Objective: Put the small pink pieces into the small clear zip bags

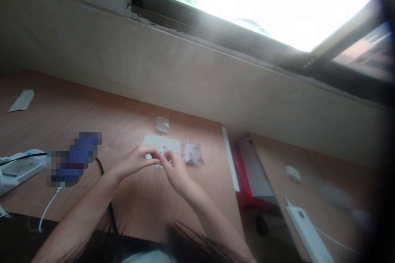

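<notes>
My left hand (143, 159) and my right hand (175, 169) meet above a white sheet (172, 143) on the wooden table. Thumb and fingers of each are drawn together in a pinch, and the fingertips of both come close or touch. Whatever they hold, if anything, is too small to make out. A few tiny specks lie on the sheet, which my hands partly cover. Just right of it lies a clear plastic bag (193, 153) with small reddish contents. Behind the sheet is a smaller clear bag (162, 124).
To the left, a blurred-out phone (77, 158) has a white cable plugged in, beside a white power strip (23, 168). A black cable (111, 215) crosses the table's near edge. A paper scrap (23, 100) lies far left. Right of a gap stands another table (277, 160) with a white power strip (308, 234).
</notes>
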`<state>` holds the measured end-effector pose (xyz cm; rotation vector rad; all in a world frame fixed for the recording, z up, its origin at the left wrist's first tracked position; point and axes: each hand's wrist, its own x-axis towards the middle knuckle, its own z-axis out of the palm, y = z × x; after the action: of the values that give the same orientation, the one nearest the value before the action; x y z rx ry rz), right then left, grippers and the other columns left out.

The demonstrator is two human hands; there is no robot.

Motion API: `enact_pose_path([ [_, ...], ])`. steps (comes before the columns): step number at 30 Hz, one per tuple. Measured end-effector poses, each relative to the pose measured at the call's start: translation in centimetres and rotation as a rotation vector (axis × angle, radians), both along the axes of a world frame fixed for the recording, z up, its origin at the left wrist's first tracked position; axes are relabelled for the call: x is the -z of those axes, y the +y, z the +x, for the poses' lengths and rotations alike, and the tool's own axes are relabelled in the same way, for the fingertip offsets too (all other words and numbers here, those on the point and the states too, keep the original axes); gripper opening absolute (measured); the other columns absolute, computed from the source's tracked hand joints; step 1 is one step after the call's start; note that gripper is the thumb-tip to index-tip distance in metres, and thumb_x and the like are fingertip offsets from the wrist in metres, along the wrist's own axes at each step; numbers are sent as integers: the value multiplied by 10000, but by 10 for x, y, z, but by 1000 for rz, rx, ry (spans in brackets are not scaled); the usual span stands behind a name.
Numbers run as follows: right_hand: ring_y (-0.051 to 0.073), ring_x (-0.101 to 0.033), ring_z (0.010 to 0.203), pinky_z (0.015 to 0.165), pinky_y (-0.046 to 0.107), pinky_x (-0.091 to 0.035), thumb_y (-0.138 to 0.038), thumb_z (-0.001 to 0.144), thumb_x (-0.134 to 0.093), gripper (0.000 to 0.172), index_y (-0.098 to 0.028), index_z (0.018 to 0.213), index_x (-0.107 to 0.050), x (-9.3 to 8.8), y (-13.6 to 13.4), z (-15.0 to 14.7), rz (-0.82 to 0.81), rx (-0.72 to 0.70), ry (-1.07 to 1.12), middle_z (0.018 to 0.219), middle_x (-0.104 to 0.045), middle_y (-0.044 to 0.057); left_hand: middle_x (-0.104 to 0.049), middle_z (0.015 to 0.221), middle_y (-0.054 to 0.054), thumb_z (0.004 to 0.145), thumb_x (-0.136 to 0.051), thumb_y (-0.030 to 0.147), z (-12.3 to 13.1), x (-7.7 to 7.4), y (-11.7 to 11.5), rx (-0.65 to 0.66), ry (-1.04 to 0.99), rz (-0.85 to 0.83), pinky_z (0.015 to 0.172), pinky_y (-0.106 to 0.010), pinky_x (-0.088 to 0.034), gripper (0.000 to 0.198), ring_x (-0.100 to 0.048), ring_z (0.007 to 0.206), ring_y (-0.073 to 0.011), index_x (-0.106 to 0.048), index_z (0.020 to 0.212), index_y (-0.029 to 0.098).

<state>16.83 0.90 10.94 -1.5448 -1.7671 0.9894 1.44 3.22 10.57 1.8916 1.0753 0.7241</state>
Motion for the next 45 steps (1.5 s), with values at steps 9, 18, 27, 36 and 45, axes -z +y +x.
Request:
enact_pose_path([
  [9,105,-428,585,529,211,-305,-249,711,-443,146,-167,591,-449,-1,2,6,-14,9,118,581,-463,-26,-656,828,-26,707,-540,348,1,-2,-5,13,-6,-8,730,-265,-424,218,-567,784,-173,-651,801,186],
  [18,106,-472,598,624,232,-372,-352,717,-487,251,-157,560,-495,-2,4,7,-216,-110,463,563,-501,-11,-642,721,-16,716,-518,334,-1,-6,-2,49,-45,-132,673,-252,-430,211,-562,725,-162,-643,714,163],
  [27,104,-465,568,603,236,-381,-353,719,-463,259,-158,553,-502,-1,12,4,-262,-130,594,552,-492,-5,-623,715,-20,761,-444,364,-2,-9,0,31,-59,-155,653,-235,-415,283,-552,709,-149,-613,706,144],
  [36,113,-507,537,598,248,-401,-191,664,-415,189,-140,541,-549,-2,14,3,-332,-106,596,503,-539,4,-592,729,-15,787,-391,394,1,-1,1,114,-60,-195,667,-237,-404,312,-529,704,-139,-570,713,149],
  [45,94,-453,471,507,212,-351,-171,629,-388,207,-146,445,-479,-4,11,1,-297,-38,382,434,-481,-10,-522,641,11,787,-377,327,2,4,2,91,10,-147,574,-206,-361,287,-478,629,-117,-553,649,147],
])
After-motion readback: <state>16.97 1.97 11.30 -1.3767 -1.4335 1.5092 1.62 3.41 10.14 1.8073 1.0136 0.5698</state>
